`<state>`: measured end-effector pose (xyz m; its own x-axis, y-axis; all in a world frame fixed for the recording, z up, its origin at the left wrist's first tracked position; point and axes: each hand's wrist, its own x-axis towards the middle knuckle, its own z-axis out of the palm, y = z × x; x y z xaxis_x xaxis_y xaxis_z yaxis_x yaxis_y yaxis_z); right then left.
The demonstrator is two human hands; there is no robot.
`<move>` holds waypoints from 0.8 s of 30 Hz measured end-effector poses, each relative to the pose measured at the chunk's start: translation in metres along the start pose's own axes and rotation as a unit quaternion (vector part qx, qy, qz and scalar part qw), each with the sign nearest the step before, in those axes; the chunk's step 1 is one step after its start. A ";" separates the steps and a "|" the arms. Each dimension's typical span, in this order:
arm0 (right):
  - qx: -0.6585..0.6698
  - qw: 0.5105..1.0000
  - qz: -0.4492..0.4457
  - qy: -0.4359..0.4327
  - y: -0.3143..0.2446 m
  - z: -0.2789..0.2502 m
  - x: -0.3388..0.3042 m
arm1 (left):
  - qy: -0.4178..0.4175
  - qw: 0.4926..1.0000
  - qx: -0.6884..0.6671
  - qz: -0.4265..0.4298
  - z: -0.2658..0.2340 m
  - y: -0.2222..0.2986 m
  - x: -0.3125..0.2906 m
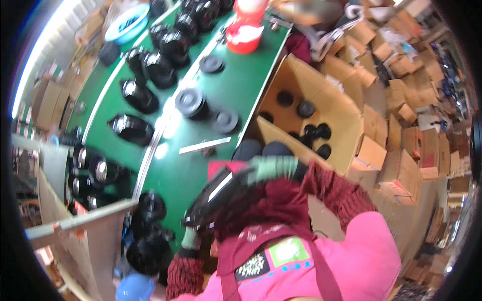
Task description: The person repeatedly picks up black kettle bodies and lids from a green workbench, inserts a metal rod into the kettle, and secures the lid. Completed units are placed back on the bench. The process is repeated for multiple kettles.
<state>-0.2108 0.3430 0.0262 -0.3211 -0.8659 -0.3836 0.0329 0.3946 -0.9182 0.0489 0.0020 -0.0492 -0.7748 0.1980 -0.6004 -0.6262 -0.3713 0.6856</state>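
Note:
Tilted across my lap, close to the table edge, is a glossy black housing (217,198) with a rounded, elongated body. My right hand (271,168), in a pale green glove, is closed on its upper end. At the lower end my left hand (190,239), gloved alike, grips it, with most of the fingers hidden behind the housing. Just beyond it a white strip (205,145) lies on the green table (175,173). Past that sit a stack of round black discs (190,103) and a flat black disc (226,121).
Rows of similar black housings (131,128) line the table's left lane. A red tub (244,38) stands at the far end, near a light blue basin (127,25). On my right, an open carton (321,95) contains round black parts. Other cartons (401,175) are piled farther right.

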 end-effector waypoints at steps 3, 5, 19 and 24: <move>0.155 0.925 -0.074 0.339 -0.013 -0.056 0.047 | -0.001 1.000 -0.010 0.012 0.015 0.015 -0.003; -0.232 0.820 0.191 0.487 0.017 -0.089 0.107 | 0.002 0.999 -0.029 0.015 0.025 0.017 -0.005; 0.324 0.905 -0.204 0.186 -0.048 -0.017 0.032 | 0.030 0.994 -0.034 0.095 0.063 0.048 0.006; 0.087 0.921 -0.303 0.227 -0.079 0.042 -0.033 | -0.008 0.994 -0.005 0.108 0.082 0.073 0.020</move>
<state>-0.1630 0.3273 0.1073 -0.6923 -0.6771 0.2495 -0.1450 -0.2081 -0.9673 -0.0191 0.0536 0.0225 -0.8927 0.1264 -0.4325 -0.4435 -0.4160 0.7939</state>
